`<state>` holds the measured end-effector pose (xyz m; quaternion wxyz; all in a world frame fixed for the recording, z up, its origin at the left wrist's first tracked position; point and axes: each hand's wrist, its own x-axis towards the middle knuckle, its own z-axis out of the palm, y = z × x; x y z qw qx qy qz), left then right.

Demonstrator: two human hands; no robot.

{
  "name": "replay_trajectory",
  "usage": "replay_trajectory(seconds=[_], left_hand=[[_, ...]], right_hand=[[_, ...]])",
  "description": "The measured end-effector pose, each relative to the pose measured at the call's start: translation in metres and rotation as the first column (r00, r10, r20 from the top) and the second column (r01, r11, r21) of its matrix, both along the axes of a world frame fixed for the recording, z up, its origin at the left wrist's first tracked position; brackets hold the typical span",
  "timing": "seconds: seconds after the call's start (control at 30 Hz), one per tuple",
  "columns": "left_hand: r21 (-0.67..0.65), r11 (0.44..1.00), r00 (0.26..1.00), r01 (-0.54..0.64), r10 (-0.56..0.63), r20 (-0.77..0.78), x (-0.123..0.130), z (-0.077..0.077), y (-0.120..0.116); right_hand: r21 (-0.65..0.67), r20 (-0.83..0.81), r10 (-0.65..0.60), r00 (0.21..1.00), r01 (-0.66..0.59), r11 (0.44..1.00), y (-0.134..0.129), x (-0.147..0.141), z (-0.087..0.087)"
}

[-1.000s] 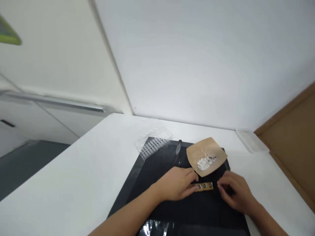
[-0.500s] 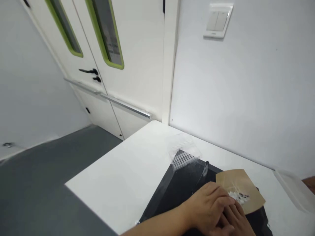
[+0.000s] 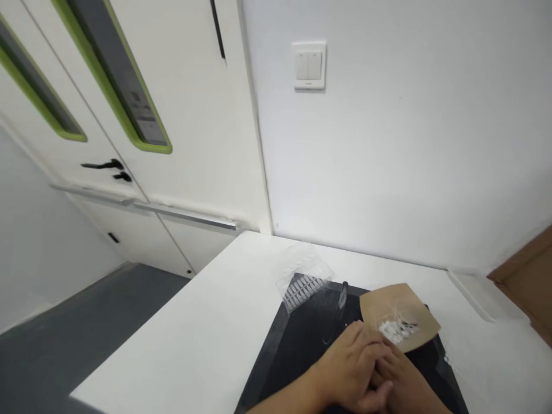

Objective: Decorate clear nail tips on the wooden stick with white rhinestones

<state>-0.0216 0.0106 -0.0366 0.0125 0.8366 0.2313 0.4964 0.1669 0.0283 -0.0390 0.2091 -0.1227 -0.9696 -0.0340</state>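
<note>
My left hand (image 3: 351, 365) lies over my right hand (image 3: 394, 368), its fingers bent around the right one above a black mat (image 3: 297, 339). The right hand's fingers are mostly covered by the left. Just beyond them, a brown paper sheet (image 3: 403, 296) bears a small heap of white pieces (image 3: 394, 331). At the mat's far left corner sits a clear plastic tray (image 3: 304, 287) with rows of small pale pieces. A thin dark tool (image 3: 343, 296) rests between tray and paper.
The white table (image 3: 185, 322) meets the wall at the back. A translucent white tray (image 3: 474, 293) is at the right rear, near a brown wooden object (image 3: 528, 276). White double doors (image 3: 207, 144) stand at the left.
The view has turned to the right, so doors, switch and table appear further left. My hands remain clasped over the mat, close to the paper.
</note>
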Motion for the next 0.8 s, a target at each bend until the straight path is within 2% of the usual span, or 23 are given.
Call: replay_trajectory(seconds=[0.13,0.3,0.37,0.4,0.6,0.8], left_hand=[[0.031,0.994,0.994,-0.109,0.109,-0.025,0.002,-0.001,0.002],[0.033,0.957,0.955,-0.288,0.290,-0.059,-0.006,0.004,0.009],[0.054,0.926,0.923,-0.372,0.376,-0.080,-0.009,0.004,0.012],[0.079,0.901,0.896,-0.426,0.432,-0.098,-0.010,0.003,0.015],[0.081,0.857,0.853,-0.508,0.514,-0.090,-0.020,-0.010,0.023],[0.064,0.772,0.773,-0.632,0.634,-0.025,-0.036,-0.010,0.023]], right_hand=[[-0.120,0.034,-0.079,0.996,0.083,0.989,-0.011,-0.001,0.013],[-0.090,0.037,-0.126,0.991,0.129,0.988,-0.012,0.011,0.010],[-0.094,0.027,-0.143,0.989,0.145,0.985,-0.010,0.016,0.008],[-0.111,0.031,-0.140,0.990,0.143,0.984,-0.009,0.018,0.007],[-0.163,-0.020,-0.087,0.996,0.082,0.983,-0.004,0.022,0.011],[-0.186,-0.168,-0.077,0.983,0.045,0.981,-0.003,0.028,0.017]])
